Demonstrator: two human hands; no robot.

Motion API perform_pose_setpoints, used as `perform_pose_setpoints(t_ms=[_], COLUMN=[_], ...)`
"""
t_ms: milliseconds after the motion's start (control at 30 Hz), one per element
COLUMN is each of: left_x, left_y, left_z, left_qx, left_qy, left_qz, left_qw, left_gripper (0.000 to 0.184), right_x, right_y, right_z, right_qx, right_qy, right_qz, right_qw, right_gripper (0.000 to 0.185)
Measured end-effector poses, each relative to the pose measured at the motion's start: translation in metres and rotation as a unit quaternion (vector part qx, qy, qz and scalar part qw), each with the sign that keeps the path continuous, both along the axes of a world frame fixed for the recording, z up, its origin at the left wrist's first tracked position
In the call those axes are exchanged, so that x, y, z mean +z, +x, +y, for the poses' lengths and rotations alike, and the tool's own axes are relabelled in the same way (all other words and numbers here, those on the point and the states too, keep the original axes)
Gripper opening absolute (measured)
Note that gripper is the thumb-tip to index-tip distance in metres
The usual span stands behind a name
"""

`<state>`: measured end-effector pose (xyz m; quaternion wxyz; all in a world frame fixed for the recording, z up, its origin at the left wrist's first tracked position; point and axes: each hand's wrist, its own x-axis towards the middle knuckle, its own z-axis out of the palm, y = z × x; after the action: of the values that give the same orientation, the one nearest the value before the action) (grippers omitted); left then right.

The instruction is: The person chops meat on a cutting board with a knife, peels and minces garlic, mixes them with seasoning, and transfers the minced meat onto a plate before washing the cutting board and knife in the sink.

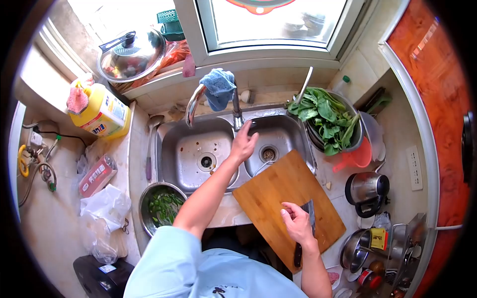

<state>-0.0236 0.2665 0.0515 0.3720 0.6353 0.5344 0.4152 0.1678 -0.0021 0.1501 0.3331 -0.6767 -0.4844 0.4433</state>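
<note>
My left hand (pixel 243 145) reaches over the sink divider with fingers stretched out and apart, its fingertips close to the base of the faucet (pixel 237 118). Whether they touch it I cannot tell. A blue cloth (pixel 218 89) hangs over the faucet neck. Above the wooden cutting board (pixel 278 191) is my right hand (pixel 298 224), its fingers loosely bent, the thumb apart, nothing visible in them. Partly hidden beneath that hand lies a kitchen knife (pixel 311 211), its dark handle towards me. The board lies tilted across the counter edge and the right basin (pixel 283 130).
Small scraps lie in the left basin (pixel 189 144). A metal bowl of cut greens (pixel 165 206) stands front left; leafy greens (pixel 330 121) fill a pot at right. Nearby are a red funnel-like item (pixel 358 154), a kettle (pixel 365 191) and a yellow detergent jug (pixel 105 111).
</note>
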Motion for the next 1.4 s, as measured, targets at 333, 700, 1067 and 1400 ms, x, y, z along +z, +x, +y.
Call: perform_pose_setpoints(t_ms=[333,700,1067,1400], left_x=[-0.035,-0.070,-0.012,-0.018], left_y=[-0.142,-0.152,-0.136,-0.151], left_z=[0.007,0.013,-0.005,0.033], left_qx=[0.093,0.028,0.140,0.182], left_qy=[-0.227,-0.407,-0.324,-0.014], left_qz=[-0.531,-0.718,-0.597,-0.081], left_qw=[0.811,0.564,0.721,0.980], left_gripper=[0.036,0.045,0.035,0.036], right_x=[-0.025,-0.123,-0.134,-0.121], right_y=[-0.117,-0.255,-0.241,-0.276], right_z=[0.172,0.280,0.311,0.287], right_qx=[0.039,0.027,-0.001,-0.019], right_qy=[-0.016,0.207,-0.135,-0.221], right_qz=[0.209,-0.128,0.360,0.636], right_qw=[0.977,0.970,0.923,0.739], right_gripper=[0.029,0.028,0.048,0.051])
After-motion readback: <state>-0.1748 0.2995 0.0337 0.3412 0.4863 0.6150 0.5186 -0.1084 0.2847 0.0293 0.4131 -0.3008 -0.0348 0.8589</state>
